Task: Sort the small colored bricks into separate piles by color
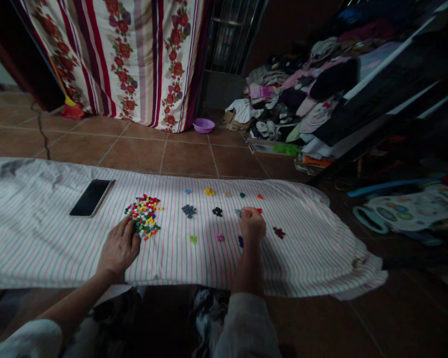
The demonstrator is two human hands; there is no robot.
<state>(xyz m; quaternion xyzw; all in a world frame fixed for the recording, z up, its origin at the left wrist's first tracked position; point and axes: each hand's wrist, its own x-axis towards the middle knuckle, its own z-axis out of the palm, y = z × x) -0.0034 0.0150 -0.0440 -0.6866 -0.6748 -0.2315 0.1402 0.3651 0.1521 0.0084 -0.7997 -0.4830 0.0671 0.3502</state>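
Note:
A mixed heap of small coloured beads (145, 216) lies on the striped cloth. My left hand (120, 244) rests at the heap's near left edge, fingers stretched out over the cloth and touching the nearest beads. Further right, my right hand (253, 223) is closed in a pinch above the cloth; whatever its fingertips hold is hidden. Just beside those fingers are a light grey-blue pile (238, 213) and a partly covered red pile (260, 211). Dark blue beads (241, 241) show by the right wrist. Sorted nearby are dark grey beads (189, 211), black beads (217, 212) and brown beads (279, 232).
A phone (92, 198) lies left of the heap. Yellow beads (209, 191), pink beads (220, 237) and lime green beads (193, 239) sit in separate small piles. Beyond the cloth-covered table (313, 258) are a purple basin (203, 125), a floral curtain (145, 64) and heaped clothes (294, 94).

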